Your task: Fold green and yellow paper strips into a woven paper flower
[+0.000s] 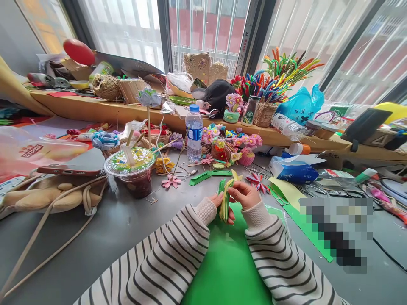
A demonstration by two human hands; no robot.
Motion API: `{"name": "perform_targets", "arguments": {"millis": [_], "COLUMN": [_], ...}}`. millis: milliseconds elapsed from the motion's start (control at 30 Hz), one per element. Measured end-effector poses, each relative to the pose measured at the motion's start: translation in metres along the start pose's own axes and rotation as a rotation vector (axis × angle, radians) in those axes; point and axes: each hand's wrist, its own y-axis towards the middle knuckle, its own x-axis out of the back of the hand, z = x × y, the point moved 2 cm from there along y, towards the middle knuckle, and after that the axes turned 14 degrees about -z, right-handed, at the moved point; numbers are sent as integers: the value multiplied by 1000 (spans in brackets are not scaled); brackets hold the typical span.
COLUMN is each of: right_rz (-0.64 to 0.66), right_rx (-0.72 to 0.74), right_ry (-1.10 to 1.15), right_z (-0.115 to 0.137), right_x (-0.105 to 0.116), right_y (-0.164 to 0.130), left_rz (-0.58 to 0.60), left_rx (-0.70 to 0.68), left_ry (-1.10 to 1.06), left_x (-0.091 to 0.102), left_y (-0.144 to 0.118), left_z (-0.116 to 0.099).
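Two arms in striped sleeves reach in from the bottom of the frame and meet at centre. The left hand (pixel 220 202) and right hand (pixel 243 195) both pinch a folded stack of green and yellow paper strips (pixel 225 199), held upright just above a green sheet (pixel 227 262) on the grey tabletop (pixel 127 224). A lidded drink cup (pixel 132 171) stands at left of centre, and a water bottle (pixel 193 132) above the hands.
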Motion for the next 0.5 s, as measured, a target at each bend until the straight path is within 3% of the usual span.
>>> {"name": "perform_targets", "arguments": {"millis": [133,267,400,500], "right_rz": [23,26,6,-20], "right_rx": [4,37,37,38], "right_ry": [-9,-29,-32,-55], "right_z": [-2,-5,-5,-4], "right_x": [0,-3,-4,-3], "right_y": [2,2,0,0], "left_rz": [52,35,-63,-200], "left_rx": [68,-111,-134,-236], "left_ry": [74,165,232,236], "left_x": [-1,-5,-10,-9], "left_y": [4,3,0,3], "left_z": [5,9,12,12]}}
